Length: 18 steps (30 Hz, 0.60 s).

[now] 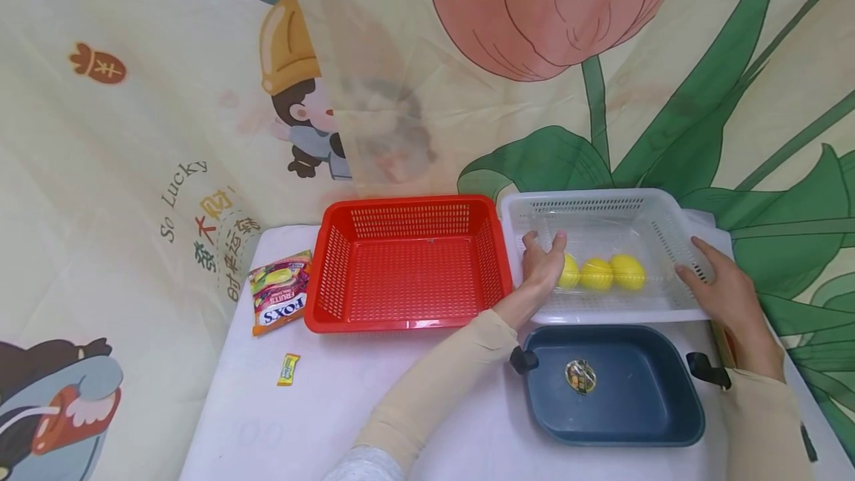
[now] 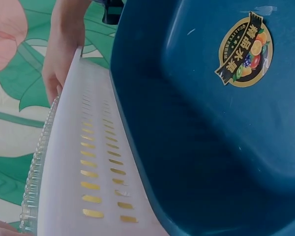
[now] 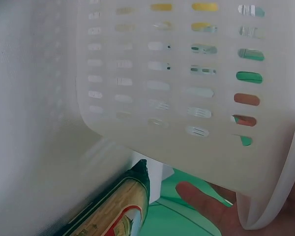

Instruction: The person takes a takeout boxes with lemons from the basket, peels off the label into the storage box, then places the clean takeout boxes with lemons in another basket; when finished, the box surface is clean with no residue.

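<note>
A white slotted basket (image 1: 617,318) stands at the back right. Inside it lies a clear plastic box (image 1: 597,228) with several yellow balls (image 1: 597,274) in a row. My left hand (image 1: 542,266) reaches over the front rim and grips the box's left end between thumb and fingers. In the left wrist view, the ribbed edge of the clear box (image 2: 34,182) shows above the basket's rim. At the basket's right end, my right hand (image 1: 728,292) holds the rim, thumb inside and a finger (image 3: 201,199) outside.
Left of the white basket is a red basket (image 1: 410,280). A blue basin (image 1: 614,436) with a round fruit label sits in front. At far left lie a Fox's candy bag (image 1: 280,292) and a small yellow packet (image 1: 289,370). A brown-and-green package (image 3: 123,209) lies beside the white basket.
</note>
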Tool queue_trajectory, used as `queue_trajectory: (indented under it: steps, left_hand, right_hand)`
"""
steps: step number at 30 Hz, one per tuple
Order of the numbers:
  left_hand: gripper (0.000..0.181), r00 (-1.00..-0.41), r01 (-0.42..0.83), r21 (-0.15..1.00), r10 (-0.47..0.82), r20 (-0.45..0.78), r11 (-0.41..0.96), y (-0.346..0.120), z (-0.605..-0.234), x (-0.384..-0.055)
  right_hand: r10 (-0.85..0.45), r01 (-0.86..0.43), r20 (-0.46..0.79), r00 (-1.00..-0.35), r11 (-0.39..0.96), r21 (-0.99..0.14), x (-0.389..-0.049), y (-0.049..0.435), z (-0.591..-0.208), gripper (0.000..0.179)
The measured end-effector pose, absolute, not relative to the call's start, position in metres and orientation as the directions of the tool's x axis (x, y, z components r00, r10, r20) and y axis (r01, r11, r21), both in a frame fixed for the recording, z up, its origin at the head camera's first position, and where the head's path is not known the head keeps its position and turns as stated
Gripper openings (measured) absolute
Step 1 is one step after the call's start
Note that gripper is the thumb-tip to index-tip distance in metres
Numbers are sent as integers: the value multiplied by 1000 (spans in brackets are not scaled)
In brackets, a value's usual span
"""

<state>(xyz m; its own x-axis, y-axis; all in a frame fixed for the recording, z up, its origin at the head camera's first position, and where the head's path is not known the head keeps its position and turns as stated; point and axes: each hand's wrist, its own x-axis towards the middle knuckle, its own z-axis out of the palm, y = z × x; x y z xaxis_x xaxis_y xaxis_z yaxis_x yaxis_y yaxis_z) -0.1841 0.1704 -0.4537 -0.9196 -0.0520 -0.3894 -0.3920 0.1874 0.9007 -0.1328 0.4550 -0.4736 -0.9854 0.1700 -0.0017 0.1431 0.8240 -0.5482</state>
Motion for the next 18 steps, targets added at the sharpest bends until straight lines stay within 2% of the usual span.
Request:
queue_trajectory:
  steps: [18]
  left_hand:
    - [66,-907,-421,885,-67,-417,199,174,-460,-185]
  right_hand:
    - [185,167,-24,-982,818,-551,-133,455,-473,74]
